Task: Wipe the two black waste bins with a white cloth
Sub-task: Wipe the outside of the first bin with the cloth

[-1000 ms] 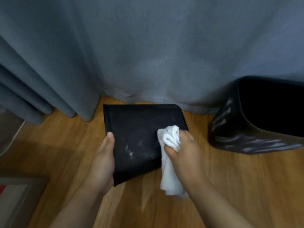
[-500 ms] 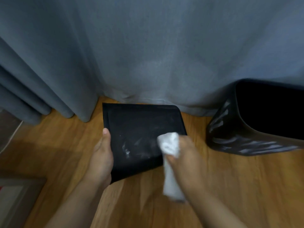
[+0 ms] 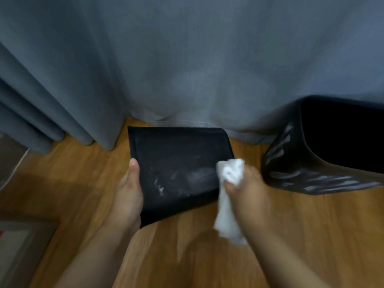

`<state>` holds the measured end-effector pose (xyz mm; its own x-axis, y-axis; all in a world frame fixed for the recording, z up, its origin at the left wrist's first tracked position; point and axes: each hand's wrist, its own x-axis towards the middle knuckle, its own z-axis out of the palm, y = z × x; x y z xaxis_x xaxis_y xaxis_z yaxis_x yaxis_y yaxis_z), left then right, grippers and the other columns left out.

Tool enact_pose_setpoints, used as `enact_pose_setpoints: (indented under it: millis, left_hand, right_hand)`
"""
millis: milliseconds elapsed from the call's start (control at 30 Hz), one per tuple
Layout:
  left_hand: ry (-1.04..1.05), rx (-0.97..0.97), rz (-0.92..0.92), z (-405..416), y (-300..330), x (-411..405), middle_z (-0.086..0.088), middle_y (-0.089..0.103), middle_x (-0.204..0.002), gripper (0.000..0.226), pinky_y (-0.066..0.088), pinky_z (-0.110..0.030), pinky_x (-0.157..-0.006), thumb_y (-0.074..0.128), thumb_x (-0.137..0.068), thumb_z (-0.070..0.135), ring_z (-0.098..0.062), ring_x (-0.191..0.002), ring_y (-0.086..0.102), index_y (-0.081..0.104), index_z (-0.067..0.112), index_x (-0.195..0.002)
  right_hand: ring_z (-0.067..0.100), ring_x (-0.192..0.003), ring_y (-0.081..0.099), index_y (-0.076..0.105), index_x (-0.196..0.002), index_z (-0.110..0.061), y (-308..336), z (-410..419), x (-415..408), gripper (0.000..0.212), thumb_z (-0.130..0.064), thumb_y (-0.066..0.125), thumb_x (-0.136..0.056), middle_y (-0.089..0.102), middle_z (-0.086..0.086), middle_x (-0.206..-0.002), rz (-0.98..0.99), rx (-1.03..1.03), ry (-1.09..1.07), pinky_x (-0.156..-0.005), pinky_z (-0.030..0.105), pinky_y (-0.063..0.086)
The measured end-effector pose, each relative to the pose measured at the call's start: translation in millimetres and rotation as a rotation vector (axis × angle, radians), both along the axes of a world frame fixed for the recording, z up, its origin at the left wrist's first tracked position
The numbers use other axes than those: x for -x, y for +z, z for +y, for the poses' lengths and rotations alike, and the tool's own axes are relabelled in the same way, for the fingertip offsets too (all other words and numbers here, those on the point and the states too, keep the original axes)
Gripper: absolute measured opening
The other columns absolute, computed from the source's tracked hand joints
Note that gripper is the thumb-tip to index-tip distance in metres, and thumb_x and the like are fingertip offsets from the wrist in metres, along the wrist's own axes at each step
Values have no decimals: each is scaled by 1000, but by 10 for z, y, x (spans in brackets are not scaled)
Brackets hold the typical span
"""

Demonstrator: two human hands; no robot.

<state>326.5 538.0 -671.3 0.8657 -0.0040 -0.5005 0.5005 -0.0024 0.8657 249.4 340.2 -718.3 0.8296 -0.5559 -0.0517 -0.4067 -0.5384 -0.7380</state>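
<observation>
Head view shows the left hand (image 3: 128,196) gripping the near left edge of the first bin (image 3: 178,163), which lies tipped on the wooden floor (image 3: 291,235) against the curtain (image 3: 187,59). Right hand (image 3: 247,196) pinches the bunched white cloth (image 3: 229,177) at that bin's right edge. Pale smears sit mid-panel, so firm overlapping strokes back across them would likely serve best. A second bin (image 3: 311,167) lies right of the first, apparently unwiped.

Left hand (image 3: 128,196) gripping tipped black bin (image 3: 178,167), right hand (image 3: 247,194) clutching white cloth (image 3: 228,204).
</observation>
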Motion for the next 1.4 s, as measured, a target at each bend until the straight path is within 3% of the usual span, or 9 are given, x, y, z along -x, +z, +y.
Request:
enact_pose_setpoints:
  millis: [100, 167, 367, 600, 733, 867, 1100, 1333, 1400]
  left_hand:
    - [-4, -5, -34, -66, 33, -11, 13, 70, -108, 34, 50, -24, -83, 33, -100, 55, -6, -102, 66, 62, 37, -102]
    - [-10, -9, -48, -107, 69, -27, 14, 69, -106, 34, 49, -21, -81, 32, -101, 53, -5, -101, 65, 61, 37, -102]
    - [19, -46, -12, -65, 43, -39, 11, 67, -98, 37, 49, -27, -82, 31, -101, 54, -8, -94, 64, 61, 31, -103]
    - [40, 8, 27, -101, 53, 3, 5, 72, -108, 35, 52, -32, -88, 33, -100, 56, -15, -101, 67, 62, 36, -100]
    - [59, -33, 29, -124, 61, -23, 5, 70, -104, 39, 51, -30, -82, 34, -101, 54, -15, -99, 67, 64, 29, -100]
    - [93, -30, 97, -17, -40, -16, 0, 69, -119, 52, 48, -41, -100, 35, -99, 59, -19, -108, 65, 64, 22, -121]
    - [43, 14, 58, -81, 91, -5, 6, 70, -112, 34, 49, -39, -100, 33, -99, 57, -16, -107, 65, 61, 37, -100]
    - [-14, 40, 128, -27, 3, -6, -8, 71, -116, 77, 54, -42, -92, 36, -88, 73, -23, -105, 69, 65, 10, -121]
    - [20, 33, 103, -4, -40, -11, -5, 73, -114, 65, 53, -37, -89, 33, -95, 65, -19, -102, 71, 64, 16, -125]
  right_hand:
    - [17, -73, 55, 50, -90, -19, -43, -220, -13, 19, -31, 60, -78, 52, 3, -88, 32, 9, -87, -64, 28, 44]
    - [7, -73, 52, 46, -92, -27, 72, -4, -18, 24, -25, 66, -78, 52, -3, -90, 25, 34, -61, -64, 16, 38]
    - [8, -99, 52, 55, -115, -24, 321, 614, -111, 38, -24, 68, -80, 51, -10, -112, -80, 39, 331, -82, 26, 46]
    - [17, -86, 55, 54, -107, -16, 103, -46, -171, 28, -25, 64, -83, 50, 1, -101, 134, 108, -104, -65, 21, 34]
    - [11, -94, 53, 52, -115, -28, 345, 682, -157, 37, -31, 62, -80, 49, -9, -108, 22, 98, 152, -75, 27, 47]
    - [9, -93, 53, 52, -114, -30, 310, 879, -99, 40, -38, 50, -75, 50, -11, -106, -87, 170, 346, -74, 24, 50]
    - [11, -80, 53, 54, -105, -21, 76, 21, 3, 28, -21, 68, -81, 45, -6, -99, 78, 143, -80, -60, 14, 33]
    - [10, -82, 56, 48, -106, -32, 420, 972, -100, 37, -38, 47, -70, 50, -11, -97, -121, 191, 334, -60, 24, 51]
    - [13, -87, 57, 48, -112, -31, 356, 766, -119, 39, -34, 52, -73, 50, -9, -101, -96, 243, 339, -66, 27, 52]
